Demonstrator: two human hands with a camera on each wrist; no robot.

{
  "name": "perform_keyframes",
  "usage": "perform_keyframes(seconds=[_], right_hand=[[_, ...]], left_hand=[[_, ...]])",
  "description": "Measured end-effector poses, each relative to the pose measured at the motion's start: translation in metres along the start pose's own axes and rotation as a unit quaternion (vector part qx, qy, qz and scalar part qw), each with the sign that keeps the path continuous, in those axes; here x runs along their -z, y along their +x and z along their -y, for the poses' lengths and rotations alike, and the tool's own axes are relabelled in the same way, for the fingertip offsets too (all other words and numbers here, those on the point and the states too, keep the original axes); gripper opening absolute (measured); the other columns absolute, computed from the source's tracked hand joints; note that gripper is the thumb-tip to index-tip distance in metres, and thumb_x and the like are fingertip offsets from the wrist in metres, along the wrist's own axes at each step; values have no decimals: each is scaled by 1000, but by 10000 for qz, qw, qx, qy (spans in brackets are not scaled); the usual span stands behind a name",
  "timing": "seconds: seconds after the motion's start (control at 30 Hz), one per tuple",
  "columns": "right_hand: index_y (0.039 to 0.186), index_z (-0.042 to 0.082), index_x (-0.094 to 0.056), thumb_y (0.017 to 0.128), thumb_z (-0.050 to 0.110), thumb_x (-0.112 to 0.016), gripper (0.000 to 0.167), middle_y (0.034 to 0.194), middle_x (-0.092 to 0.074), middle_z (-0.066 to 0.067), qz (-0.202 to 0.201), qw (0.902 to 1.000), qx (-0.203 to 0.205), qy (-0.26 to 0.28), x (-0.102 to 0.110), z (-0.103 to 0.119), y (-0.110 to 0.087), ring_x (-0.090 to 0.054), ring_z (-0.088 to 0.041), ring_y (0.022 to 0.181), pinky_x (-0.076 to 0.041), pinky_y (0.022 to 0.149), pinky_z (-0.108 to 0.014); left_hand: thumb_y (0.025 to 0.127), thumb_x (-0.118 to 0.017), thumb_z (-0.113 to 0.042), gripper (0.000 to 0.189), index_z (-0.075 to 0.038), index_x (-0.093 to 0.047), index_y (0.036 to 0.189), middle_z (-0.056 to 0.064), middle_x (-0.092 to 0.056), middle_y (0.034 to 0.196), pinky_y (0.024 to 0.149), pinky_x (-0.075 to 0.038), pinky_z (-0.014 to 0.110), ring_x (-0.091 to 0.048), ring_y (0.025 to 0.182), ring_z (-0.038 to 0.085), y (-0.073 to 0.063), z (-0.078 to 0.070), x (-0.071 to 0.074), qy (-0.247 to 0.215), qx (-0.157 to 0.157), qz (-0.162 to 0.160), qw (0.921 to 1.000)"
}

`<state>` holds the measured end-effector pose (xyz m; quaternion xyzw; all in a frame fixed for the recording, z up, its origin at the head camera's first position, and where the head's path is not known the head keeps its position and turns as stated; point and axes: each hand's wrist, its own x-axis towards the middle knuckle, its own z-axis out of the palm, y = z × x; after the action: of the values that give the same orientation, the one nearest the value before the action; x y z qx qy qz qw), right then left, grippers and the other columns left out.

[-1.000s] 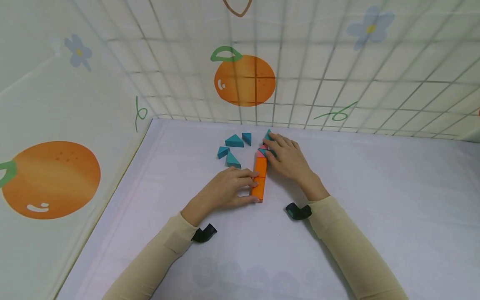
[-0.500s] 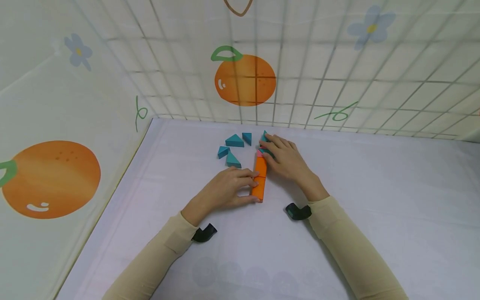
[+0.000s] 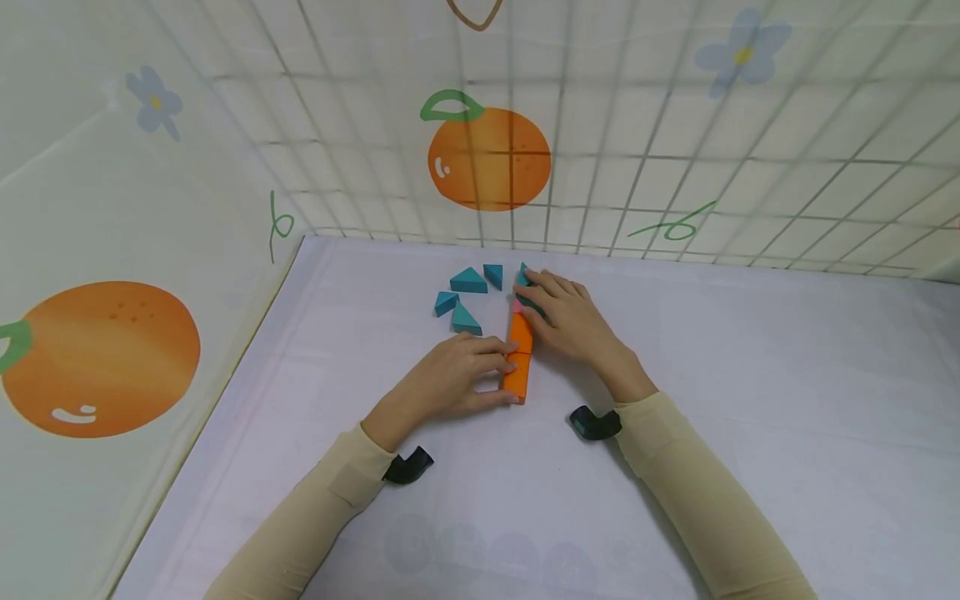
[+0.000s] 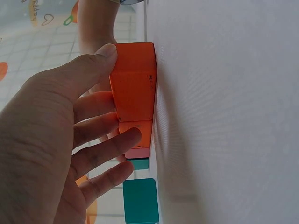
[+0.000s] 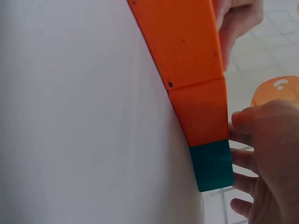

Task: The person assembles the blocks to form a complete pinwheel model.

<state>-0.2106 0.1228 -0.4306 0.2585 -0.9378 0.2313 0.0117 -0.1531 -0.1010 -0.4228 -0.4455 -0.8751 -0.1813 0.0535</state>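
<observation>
Two orange blocks, a near one (image 3: 517, 384) and a far one (image 3: 521, 331), lie end to end in a row pointing away from me. Beyond them show a small pink block (image 3: 517, 307) and a teal triangular block (image 3: 522, 272). My left hand (image 3: 461, 375) rests along the row's left side, fingers spread straight, the thumb tip at the near orange block's end. From the right, my right hand (image 3: 573, 312) lays its extended fingers over the pink and teal pieces and partly hides them. In the right wrist view a teal face (image 5: 211, 165) meets the orange end.
Left of the row lie several loose teal triangular blocks: a wide one (image 3: 468, 282), a small one (image 3: 492, 276), another small one (image 3: 446, 303) and a larger one (image 3: 466, 320). A printed cloth wall (image 3: 360, 192) rises behind the white table (image 3: 750, 375).
My right hand has shifted slightly left, and the teal and pink pieces under its fingers have moved left, over the row's far end. My left hand and the orange blocks stay put.
</observation>
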Motion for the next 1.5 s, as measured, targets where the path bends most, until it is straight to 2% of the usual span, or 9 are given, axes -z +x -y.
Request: perform_keyframes(seconds=[0.73, 1.5], right_hand=[[142, 14, -52, 104, 31, -46, 42, 157, -35, -9, 22, 10000, 85, -5, -2, -1, -1, -27, -35, 147, -23, 117, -55], [144, 15, -50, 104, 31, -46, 43, 157, -36, -8, -11, 9995, 187, -241, -3, -3, -2, -27, -34, 147, -24, 116, -55]], left_hand=[[82, -75, -49, 37, -17, -76, 101, -2, -69, 119, 94, -50, 31, -64, 109, 13, -1, 2, -2, 51, -81, -115, 9999], [82, -75, -50, 39, -17, -76, 102, -2, -69, 120, 95, -50, 31, -63, 110, 14, 0, 2, -2, 109, -65, -48, 9999]])
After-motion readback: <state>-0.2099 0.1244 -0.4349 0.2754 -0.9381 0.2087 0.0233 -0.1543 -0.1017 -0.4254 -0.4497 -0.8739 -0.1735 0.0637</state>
